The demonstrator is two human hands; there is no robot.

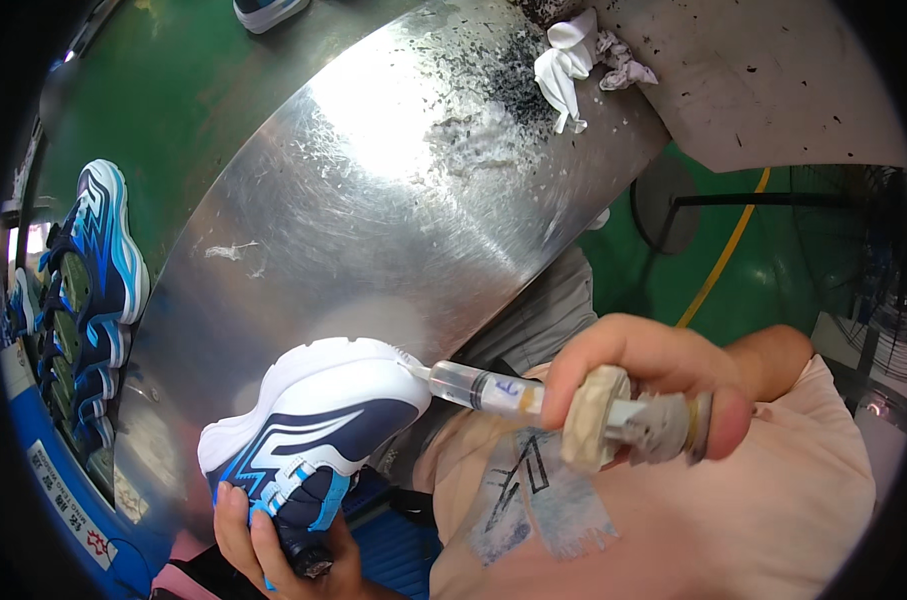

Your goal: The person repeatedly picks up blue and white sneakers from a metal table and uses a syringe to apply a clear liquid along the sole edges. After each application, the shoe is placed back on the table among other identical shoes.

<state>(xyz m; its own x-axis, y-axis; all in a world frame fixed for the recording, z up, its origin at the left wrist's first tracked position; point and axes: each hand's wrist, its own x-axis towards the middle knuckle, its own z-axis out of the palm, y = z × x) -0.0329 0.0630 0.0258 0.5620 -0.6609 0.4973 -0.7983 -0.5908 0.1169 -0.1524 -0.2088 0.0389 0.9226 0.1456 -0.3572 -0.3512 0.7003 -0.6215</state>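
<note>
My left hand (278, 550) is closed around a sneaker (373, 425) with a navy, white and blue upper, gripping it near the collar. The shoe is tilted, its thick white sole turned up and away from me. A dark rounded piece pokes out of its opening between my fingers. In my right hand (653, 365) is a clear plastic syringe (483, 388), held level, its grip and plunger end wrapped in lumpy whitish material. The syringe's thin tip is at the edge of the white sole; whether it touches cannot be told.
A shiny metal tabletop (323, 240) has dark smudges at its far end, beside crumpled white cloth (568, 70). Several similar sneakers (108, 240) line a blue conveyor-like rack (58, 500) at left. One more shoe (268, 12) shows at the top. A grey board (763, 90) lies far right.
</note>
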